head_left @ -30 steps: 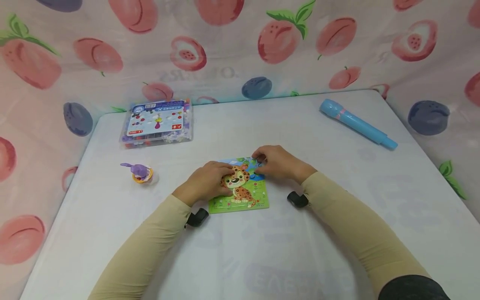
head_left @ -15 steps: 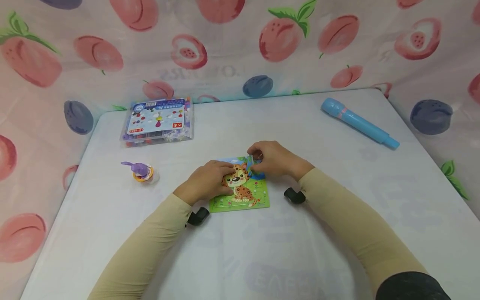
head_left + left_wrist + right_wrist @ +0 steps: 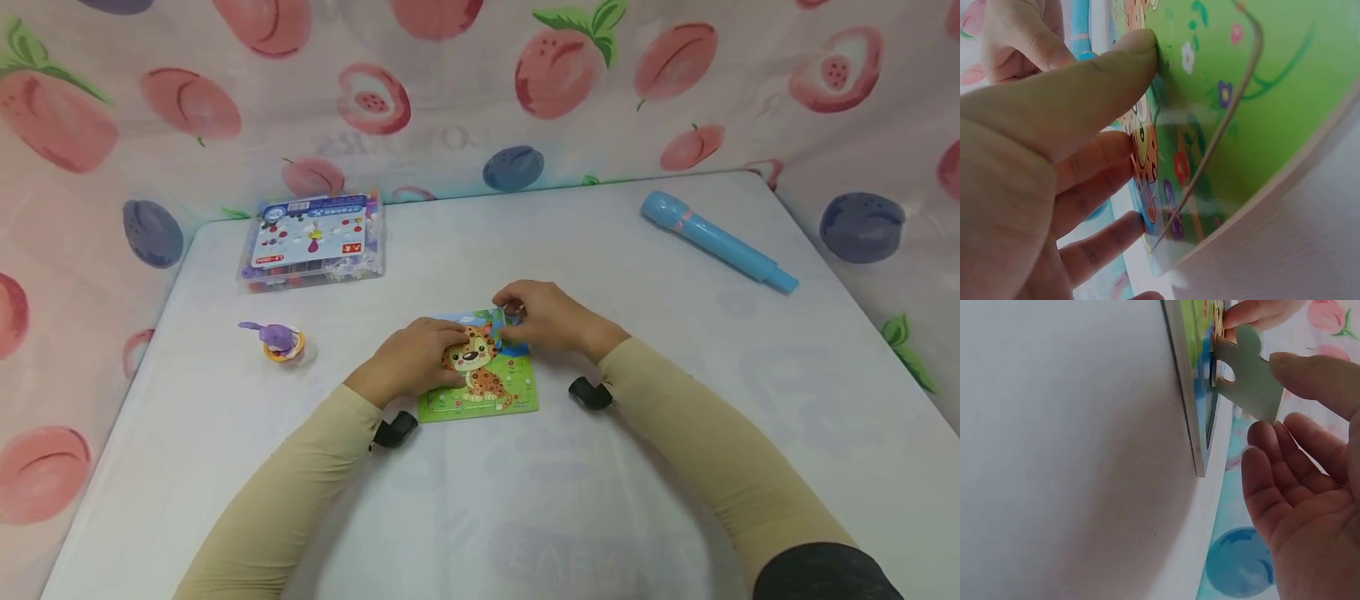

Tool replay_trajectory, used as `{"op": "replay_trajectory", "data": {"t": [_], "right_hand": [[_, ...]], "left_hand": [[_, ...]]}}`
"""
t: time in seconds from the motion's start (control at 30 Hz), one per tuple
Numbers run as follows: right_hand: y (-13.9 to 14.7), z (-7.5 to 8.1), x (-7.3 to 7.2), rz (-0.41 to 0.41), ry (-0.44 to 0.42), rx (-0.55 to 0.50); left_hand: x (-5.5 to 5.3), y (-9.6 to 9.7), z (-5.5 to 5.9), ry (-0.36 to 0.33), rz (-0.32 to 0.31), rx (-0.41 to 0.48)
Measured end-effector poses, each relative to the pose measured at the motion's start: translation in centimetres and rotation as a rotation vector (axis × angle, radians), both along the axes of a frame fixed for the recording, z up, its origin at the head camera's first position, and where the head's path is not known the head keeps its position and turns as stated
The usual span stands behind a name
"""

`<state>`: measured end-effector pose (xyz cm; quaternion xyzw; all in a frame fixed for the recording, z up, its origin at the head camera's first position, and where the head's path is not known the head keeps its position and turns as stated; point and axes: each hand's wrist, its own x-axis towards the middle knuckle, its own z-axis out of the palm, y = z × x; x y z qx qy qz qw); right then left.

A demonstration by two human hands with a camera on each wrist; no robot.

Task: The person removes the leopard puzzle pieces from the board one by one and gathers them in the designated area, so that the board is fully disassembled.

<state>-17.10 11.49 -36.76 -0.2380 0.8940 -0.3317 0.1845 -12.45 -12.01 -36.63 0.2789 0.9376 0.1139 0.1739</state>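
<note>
A jigsaw puzzle board (image 3: pixel 450 407) with a spotted leopard cub on green grass and blue sky lies flat on the table. My left hand (image 3: pixel 411 358) rests on its left part; in the left wrist view the thumb (image 3: pixel 1129 62) lies on the green picture and the fingers touch its surface. At the upper right corner, my right hand (image 3: pixel 551 317) pinches a puzzle piece (image 3: pixel 1252 378) between thumb and fingers. The piece stands tilted up, its plain pale back facing the right wrist camera, and its lower edge is close to the board. Whether they touch I cannot tell.
At the back left stands a clear plastic case (image 3: pixel 311 242) of colourful pieces with a printed label. A small purple and orange toy (image 3: pixel 280 340) is left of the puzzle. A blue microphone-like tube (image 3: pixel 716 240) lies at the back right. A fruit-patterned curtain (image 3: pixel 442 92) hangs behind the white table.
My right hand has shifted slightly left and away from me over the board, and the pinched piece has come up on edge. My left hand stays in place on the puzzle.
</note>
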Motion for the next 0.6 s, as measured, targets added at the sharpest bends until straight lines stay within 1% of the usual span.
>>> {"op": "replay_trajectory", "data": {"t": [0.1,0.27,0.4,0.5,0.6], "right_hand": [[0.29,-0.07,-0.11,-0.011,-0.028,0.003],[0.58,-0.30,-0.34,-0.016,-0.103,0.009],[0.54,-0.39,-0.43,-0.009,-0.123,0.000],[0.49,-0.42,-0.46,-0.010,-0.121,0.007],[0.53,-0.45,-0.45,-0.018,-0.120,0.011]], "left_hand": [[-0.06,-0.09,-0.21,-0.006,0.002,0.013],[-0.15,-0.35,-0.33,-0.012,0.002,0.031],[-0.36,-0.32,-0.44,0.000,-0.002,0.037],[-0.49,-0.30,-0.58,0.018,-0.008,0.036],[-0.63,-0.15,-0.75,0.041,-0.023,0.052]]}}
